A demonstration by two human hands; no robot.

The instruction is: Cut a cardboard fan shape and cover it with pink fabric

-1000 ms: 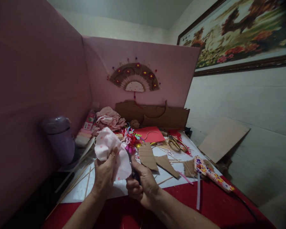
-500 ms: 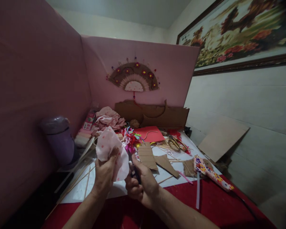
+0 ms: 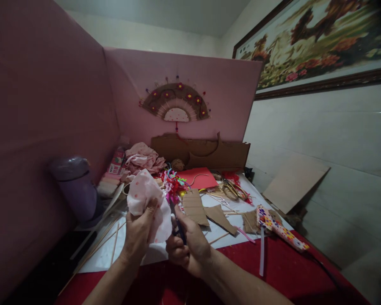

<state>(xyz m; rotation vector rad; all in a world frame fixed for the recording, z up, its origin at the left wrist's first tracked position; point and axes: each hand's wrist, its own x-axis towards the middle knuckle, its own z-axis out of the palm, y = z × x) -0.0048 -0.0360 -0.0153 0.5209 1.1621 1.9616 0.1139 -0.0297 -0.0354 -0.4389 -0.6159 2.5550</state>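
Observation:
My left hand [image 3: 139, 235] is closed on a piece of white cloth with pink dots [image 3: 145, 195], held up above the table. Beside it, my right hand [image 3: 188, 245] grips dark-handled scissors [image 3: 176, 222], whose blades point up along the right edge of the cloth. Both hands hover over a white sheet [image 3: 158, 250] lying on a red tabletop [image 3: 273, 275].
Cardboard cut-outs [image 3: 206, 211], a red sheet [image 3: 198, 178], gold scissors [image 3: 231, 190], coloured ribbon curls [image 3: 173, 184], thin wooden sticks [image 3: 109, 239] and a flower-patterned glue gun [image 3: 281, 231] litter the table. A purple jar [image 3: 74, 186] stands left. Pink boards with a cardboard fan [image 3: 176, 103] wall the back.
Both hands stay together on the cloth and scissors with barely any shift; the view has drifted slightly to the right.

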